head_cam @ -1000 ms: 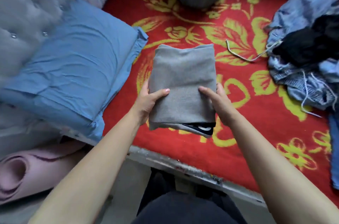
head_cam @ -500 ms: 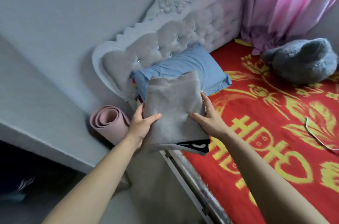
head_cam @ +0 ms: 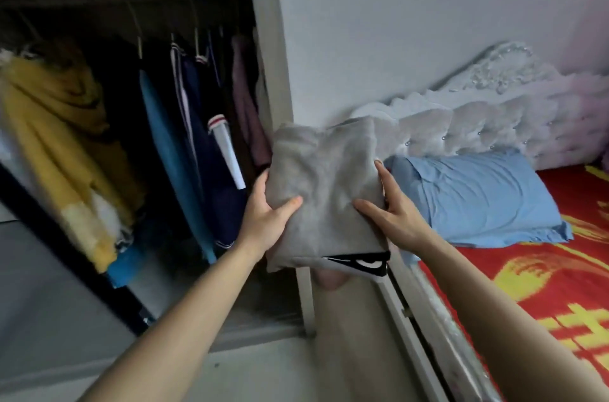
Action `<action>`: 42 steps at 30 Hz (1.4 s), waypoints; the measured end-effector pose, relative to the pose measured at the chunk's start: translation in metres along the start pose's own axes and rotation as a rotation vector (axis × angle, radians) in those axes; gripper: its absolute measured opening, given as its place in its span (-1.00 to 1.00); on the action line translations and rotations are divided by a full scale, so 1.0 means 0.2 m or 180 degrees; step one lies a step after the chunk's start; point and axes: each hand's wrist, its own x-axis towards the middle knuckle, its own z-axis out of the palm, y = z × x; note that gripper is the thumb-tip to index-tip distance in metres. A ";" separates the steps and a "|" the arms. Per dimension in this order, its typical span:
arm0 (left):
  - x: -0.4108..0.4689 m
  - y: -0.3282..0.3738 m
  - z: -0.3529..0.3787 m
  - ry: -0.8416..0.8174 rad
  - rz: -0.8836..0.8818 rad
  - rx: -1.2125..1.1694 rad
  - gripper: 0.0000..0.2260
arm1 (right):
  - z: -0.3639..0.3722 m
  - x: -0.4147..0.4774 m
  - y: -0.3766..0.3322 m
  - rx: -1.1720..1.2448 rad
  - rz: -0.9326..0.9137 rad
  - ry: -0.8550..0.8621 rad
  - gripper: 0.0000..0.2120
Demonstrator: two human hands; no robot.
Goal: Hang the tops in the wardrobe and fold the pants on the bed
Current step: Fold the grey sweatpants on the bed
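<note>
Off the head corner of the red-and-yellow-covered bed [head_cam: 527, 273], no longer above its middle, my left hand [head_cam: 267, 220] and right hand [head_cam: 393, 220] grip the folded grey fleece pants [head_cam: 326, 184] by their sides before the open dark wardrobe [head_cam: 267, 26], so folding seems finished.

Plain white wall [head_cam: 412, 22] behind. Left: open wardrobe [head_cam: 267, 39], white side panel, dark inside, clothes [head_cam: 52, 111] hanging on a rail (yellow, blue, navy, mauve). A grey door panel [head_cam: 43, 296] with a dark edge stands in front, blurred. Right: bed [head_cam: 425, 345] with pale tufted headboard [head_cam: 478, 128] against the wall, blue pillow [head_cam: 478, 200] at its foot, red-and-yellow bedspread [head_cam: 543, 273]. Pale floor [head_cam: 263, 372]. Soft, dim light.
</note>
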 end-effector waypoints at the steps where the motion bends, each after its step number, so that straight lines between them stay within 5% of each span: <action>1: -0.01 0.03 -0.14 0.0115 0.0049 0.0029 -0.26 | 0.09 0.03 -0.11 0.0037 -0.0098 -0.0045 -0.18; 11: 0.28 0.56 -1.04 0.1193 0.1068 0.0298 -0.32 | 0.49 0.62 -1.07 0.0122 -0.1105 -0.0075 -0.22; 23: 1.30 1.46 -1.47 0.2017 0.2146 0.0618 -0.46 | 0.40 1.85 -1.91 0.0598 -0.2016 0.0482 -0.25; 32: 2.00 1.80 -1.59 0.2223 0.2208 0.0561 -0.52 | 0.29 2.60 -2.24 0.0488 -0.2081 0.0819 -0.36; 42: 2.66 1.88 -1.59 0.1732 0.2097 0.0250 -0.49 | 0.20 3.06 -2.28 0.0091 -0.1873 0.1191 -0.44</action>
